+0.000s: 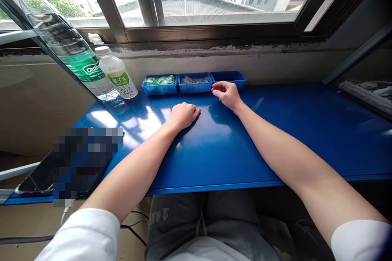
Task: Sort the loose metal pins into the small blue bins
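My left hand rests on the blue tabletop, its fingers curled in; whatever may be inside is hidden. Farther right, my right hand hovers just in front of the right blue bin, partly covering its front wall. Its fingers bend loosely to the left, with nothing visible between them. Three small blue bins stand in a row at the back. The left bin holds green-and-clear packets. In the middle bin lie clear packets with small brownish contents. No contents show in the right one.
At the back left stand a large water bottle and a smaller bottle with a white cap. A blurred-out dark device lies at the left front edge, with a white cable. Behind the table is a window ledge.
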Demonstrator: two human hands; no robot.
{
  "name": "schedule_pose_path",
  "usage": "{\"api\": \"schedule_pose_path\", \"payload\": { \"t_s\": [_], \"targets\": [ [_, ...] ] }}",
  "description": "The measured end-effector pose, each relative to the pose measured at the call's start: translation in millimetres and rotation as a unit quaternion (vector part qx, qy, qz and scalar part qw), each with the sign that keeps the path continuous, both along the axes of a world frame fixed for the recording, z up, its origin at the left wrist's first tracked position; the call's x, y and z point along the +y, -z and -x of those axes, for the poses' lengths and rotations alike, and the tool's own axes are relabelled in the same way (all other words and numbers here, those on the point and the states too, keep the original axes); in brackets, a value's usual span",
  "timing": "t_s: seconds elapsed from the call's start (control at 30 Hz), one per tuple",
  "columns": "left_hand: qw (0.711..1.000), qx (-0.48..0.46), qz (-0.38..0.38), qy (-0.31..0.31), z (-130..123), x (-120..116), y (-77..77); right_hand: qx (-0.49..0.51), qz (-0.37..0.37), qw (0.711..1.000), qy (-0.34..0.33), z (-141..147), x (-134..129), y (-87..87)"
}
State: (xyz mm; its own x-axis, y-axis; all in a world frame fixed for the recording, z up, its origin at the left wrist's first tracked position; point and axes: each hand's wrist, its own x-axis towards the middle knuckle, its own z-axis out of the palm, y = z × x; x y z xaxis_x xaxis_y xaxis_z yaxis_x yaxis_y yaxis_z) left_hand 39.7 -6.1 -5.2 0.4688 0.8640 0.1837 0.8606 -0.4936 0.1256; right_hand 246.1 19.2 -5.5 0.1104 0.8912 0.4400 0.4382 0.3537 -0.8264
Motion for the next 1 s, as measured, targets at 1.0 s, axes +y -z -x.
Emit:
{"api": "schedule_pose_path", "payload": {
  "t_s": [1.0],
  "targets": [
    [0.817, -0.534, 0.212, -0.045, 14.0, 27.4, 4.3, -0.391, -0.037, 0.902, -0.18, 69.0, -42.1, 2.0]
  ]
}}
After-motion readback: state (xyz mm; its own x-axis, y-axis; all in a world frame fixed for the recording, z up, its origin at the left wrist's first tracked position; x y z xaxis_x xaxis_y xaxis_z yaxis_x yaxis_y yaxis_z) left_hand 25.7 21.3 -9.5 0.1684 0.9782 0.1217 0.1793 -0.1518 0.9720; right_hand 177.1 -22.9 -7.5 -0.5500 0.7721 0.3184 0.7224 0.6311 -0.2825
